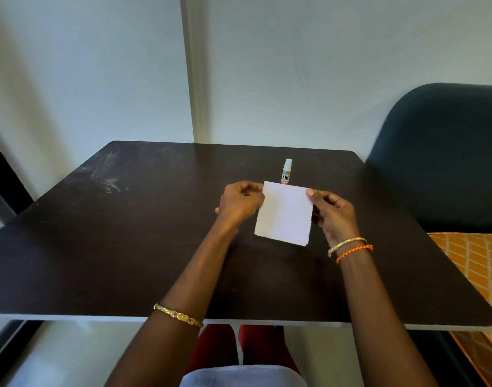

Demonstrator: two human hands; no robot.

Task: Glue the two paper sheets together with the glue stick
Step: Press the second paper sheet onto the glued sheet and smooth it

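Observation:
White paper sheets (pixel 283 213), stacked so they look like one square, are held just above the dark table (pixel 127 247), tilted toward me. My left hand (pixel 240 203) pinches the upper left corner. My right hand (pixel 332 213) pinches the upper right edge, thumb on top. A second layer shows at the bottom right corner. A small capped glue stick (pixel 286 171) with a yellow label stands upright just behind the paper, untouched.
A dark blue chair back (pixel 440 152) stands at the table's right. An orange patterned cloth (pixel 473 269) lies beyond the right edge. A pale wall rises right behind the table. My knees show under the near edge.

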